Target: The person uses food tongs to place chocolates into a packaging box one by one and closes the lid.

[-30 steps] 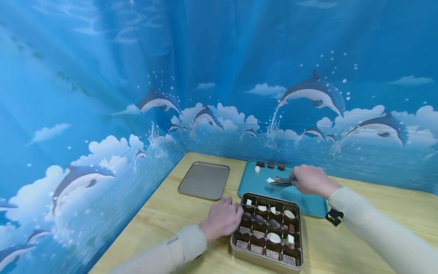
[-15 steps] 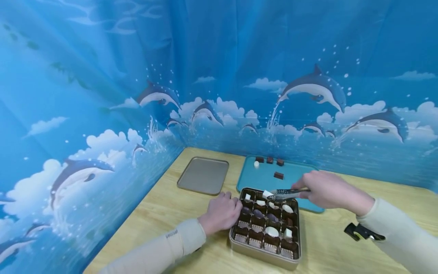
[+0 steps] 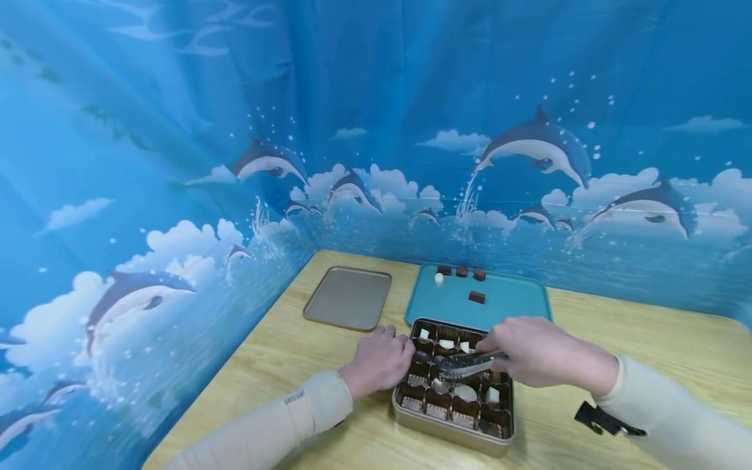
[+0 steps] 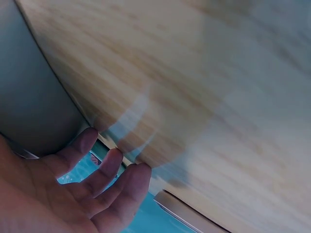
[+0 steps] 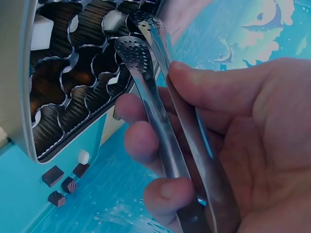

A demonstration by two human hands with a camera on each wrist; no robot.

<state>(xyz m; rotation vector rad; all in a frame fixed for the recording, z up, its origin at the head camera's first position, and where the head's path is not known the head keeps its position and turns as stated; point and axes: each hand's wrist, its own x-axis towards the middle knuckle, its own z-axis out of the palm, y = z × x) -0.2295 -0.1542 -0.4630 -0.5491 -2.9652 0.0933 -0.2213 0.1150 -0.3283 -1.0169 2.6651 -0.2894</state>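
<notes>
Grasping side: the right hand (image 3: 531,352), thumb and fingers curled round metal tongs (image 5: 158,116), whose perforated tips stand slightly apart.
Tongs' tips: inside the divided box (image 3: 440,433), over its middle rows, nearer its left edge than its right; a whitish piece (image 3: 439,385) lies just below them, and whether they touch it cannot be told.
Steadying side: the left hand (image 3: 378,362), fingers loosely bent and gripping nothing, at the left edge of the box near its far left corner.
Box: on the tabletop (image 3: 294,359), just beside the near edge of the teal tray (image 3: 517,297); three white pieces show along its far edge, while an oval white piece (image 3: 465,393) and a white cube (image 3: 492,395) share the third row.
Teal tray: along the tabletop's far edge, with three dark brown cubes (image 3: 461,271) by its own far edge, a small white piece (image 3: 438,279) at its far left corner, and a brown block (image 3: 477,297) near its middle.
Grey tray: flat (image 3: 346,297), towards the tabletop's far left corner.
Backdrop: a dolphin-printed blue curtain (image 3: 470,78).
</notes>
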